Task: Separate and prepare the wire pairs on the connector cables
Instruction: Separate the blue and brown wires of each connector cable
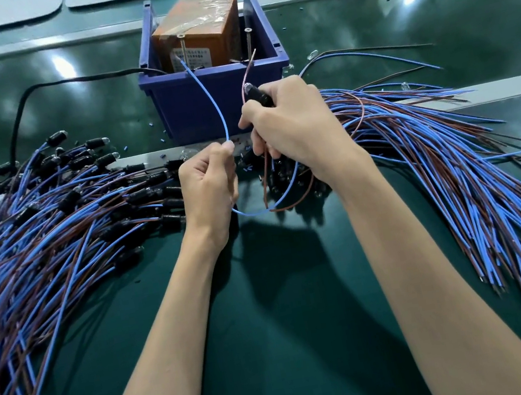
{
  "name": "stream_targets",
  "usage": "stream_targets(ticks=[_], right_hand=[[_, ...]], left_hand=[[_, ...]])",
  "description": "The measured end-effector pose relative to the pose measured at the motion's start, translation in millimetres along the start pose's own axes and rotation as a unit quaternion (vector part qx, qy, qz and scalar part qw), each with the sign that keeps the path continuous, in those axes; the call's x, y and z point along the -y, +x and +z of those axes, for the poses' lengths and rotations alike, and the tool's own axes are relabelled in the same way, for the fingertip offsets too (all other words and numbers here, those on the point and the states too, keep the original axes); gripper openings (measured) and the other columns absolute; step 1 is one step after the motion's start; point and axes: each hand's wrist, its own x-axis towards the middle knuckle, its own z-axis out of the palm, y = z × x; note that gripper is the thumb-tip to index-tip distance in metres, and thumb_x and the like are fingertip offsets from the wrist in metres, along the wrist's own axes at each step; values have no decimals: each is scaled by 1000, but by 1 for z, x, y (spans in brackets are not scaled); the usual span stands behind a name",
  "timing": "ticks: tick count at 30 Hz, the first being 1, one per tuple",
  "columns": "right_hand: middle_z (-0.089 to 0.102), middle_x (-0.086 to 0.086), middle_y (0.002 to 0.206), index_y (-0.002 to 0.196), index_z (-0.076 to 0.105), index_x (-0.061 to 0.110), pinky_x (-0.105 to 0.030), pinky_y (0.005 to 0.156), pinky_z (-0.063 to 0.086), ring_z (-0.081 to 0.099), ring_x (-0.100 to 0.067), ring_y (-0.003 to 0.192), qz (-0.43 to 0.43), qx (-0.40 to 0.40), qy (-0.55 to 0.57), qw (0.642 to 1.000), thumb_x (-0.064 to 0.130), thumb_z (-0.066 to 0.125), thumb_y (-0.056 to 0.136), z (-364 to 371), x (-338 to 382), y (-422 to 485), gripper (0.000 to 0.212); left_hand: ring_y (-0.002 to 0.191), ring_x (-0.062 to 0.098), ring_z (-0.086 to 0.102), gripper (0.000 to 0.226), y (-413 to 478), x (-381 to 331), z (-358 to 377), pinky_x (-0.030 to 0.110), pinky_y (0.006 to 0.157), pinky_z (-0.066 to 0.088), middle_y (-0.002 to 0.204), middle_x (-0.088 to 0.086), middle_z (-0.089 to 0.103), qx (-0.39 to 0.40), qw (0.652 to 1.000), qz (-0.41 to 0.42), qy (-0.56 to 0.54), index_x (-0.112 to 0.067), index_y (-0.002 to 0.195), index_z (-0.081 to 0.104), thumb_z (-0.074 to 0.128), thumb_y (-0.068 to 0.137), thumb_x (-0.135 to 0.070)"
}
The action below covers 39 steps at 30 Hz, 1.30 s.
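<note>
The left forearm (158, 337) and right forearm (419, 256) were slim and bare along all their visible length. The left hand (206, 186) and right hand (287, 123) were bare as well, fingernails cut short.

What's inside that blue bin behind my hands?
The blue bin holds an orange-brown box wrapped in clear tape, with two upright screws by it. A black cable runs in from the left. The front wall hides the floor and the box's base.

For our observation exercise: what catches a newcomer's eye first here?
A left cable heap and a right cable heap, blue and brown, sprawl across the green mat. Before the blue bin, the left hand pinches a blue wire and the right hand grips a black connector.
</note>
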Motion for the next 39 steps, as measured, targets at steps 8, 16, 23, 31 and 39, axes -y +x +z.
stream_targets(ticks=[8,16,23,31,39], right_hand=[[58,4,40,72,64,-2,-15,44,39,44,-4,32,-29,17,-1,999,12,53,83,-1,4,-3,21],[58,3,43,58,57,15,-15,47,37,45,-3,34,-54,36,-3,998,11,51,88,-4,8,-7,31],[59,2,45,61,59,15,-18,53,39,47,0,35,-55,39,-3,998,12,52,89,-4,8,-6,30],[60,1,46,69,66,4,-15,43,37,44,-5,32,-56,99,-30,993,12,53,86,-12,11,-8,23],[73,-3,66,82,67,4,-14,49,47,70,-13,56,-8,282,-105,954,27,49,98,-24,11,-16,34]], left_hand=[[41,4,17,34,-2,-2,0,21,41,11,44,-13,24,16,1000,-13,-1,-17,54,28,49,82,-16],[42,6,15,42,-1,0,2,18,41,12,45,-11,21,8,1000,-10,24,15,63,43,51,80,-24],[42,9,15,42,1,1,1,19,41,13,44,-9,22,5,999,1,31,15,63,43,51,81,-22],[33,13,29,40,0,0,0,19,36,23,39,0,38,14,1000,1,17,-13,48,48,44,85,-28],[40,9,42,55,2,-5,-2,20,40,32,48,-5,52,23,994,-35,-99,-24,54,61,30,92,-49]])
